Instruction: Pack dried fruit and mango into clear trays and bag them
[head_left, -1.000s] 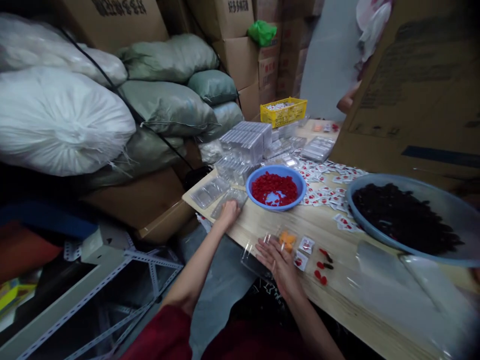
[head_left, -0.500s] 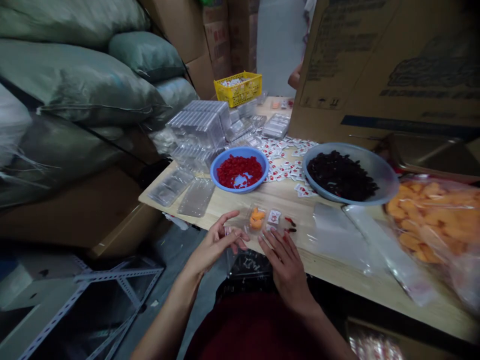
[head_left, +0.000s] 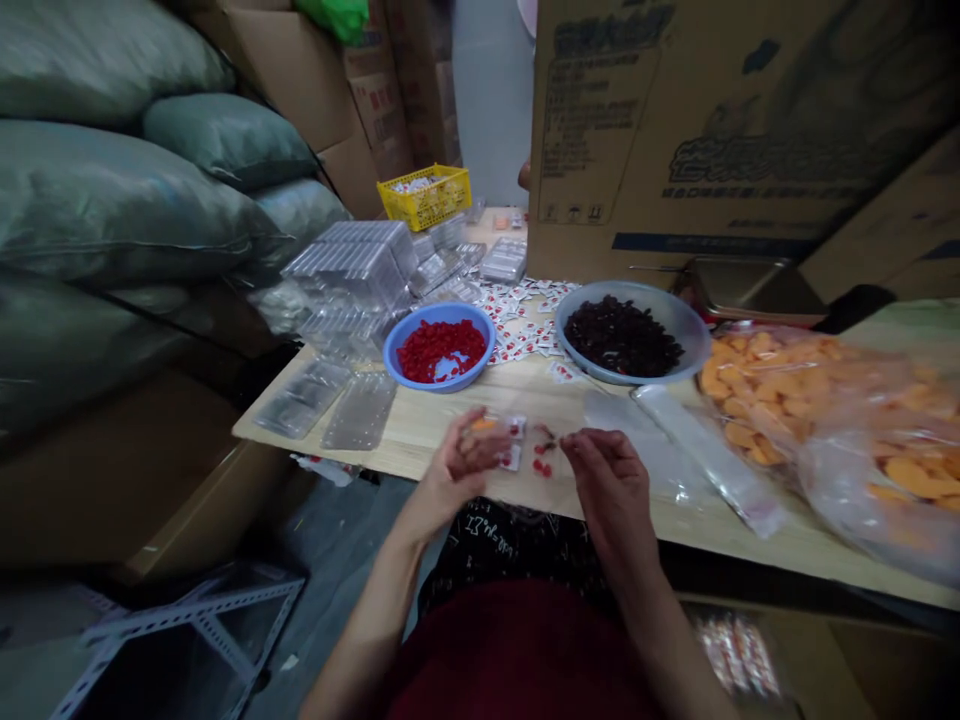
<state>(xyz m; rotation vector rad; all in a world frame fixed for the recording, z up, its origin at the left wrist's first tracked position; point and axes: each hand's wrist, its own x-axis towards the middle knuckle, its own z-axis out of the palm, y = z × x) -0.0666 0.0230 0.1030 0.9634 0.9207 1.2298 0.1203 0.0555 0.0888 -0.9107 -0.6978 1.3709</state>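
A small clear plastic tray (head_left: 529, 456) lies near the table's front edge between my hands. In it are orange pieces (head_left: 484, 424), two white sachets with red print (head_left: 511, 457), round red pieces (head_left: 541, 467) and dark pieces (head_left: 546, 436). My left hand (head_left: 466, 462) is open, its blurred fingers reaching over the tray's left part and hiding some of the orange pieces. At the tray's right end, my right hand (head_left: 613, 478) has thumb and fingertips pinched together; whatever is between them is too small to make out.
Beyond stand a blue bowl of red pieces (head_left: 391, 352) and a larger bowl of dark pieces (head_left: 694, 335), with loose sachets (head_left: 525, 310) between. Stacked clear trays (head_left: 352, 265) are left, a bag of orange pieces (head_left: 780, 390) right. A large carton (head_left: 600, 130) rises behind.
The view has swung to the right. My right hand has come off the tray's front edge to its right end and pinched; red pieces and a second sachet now show. My left hand reaches further over the tray.
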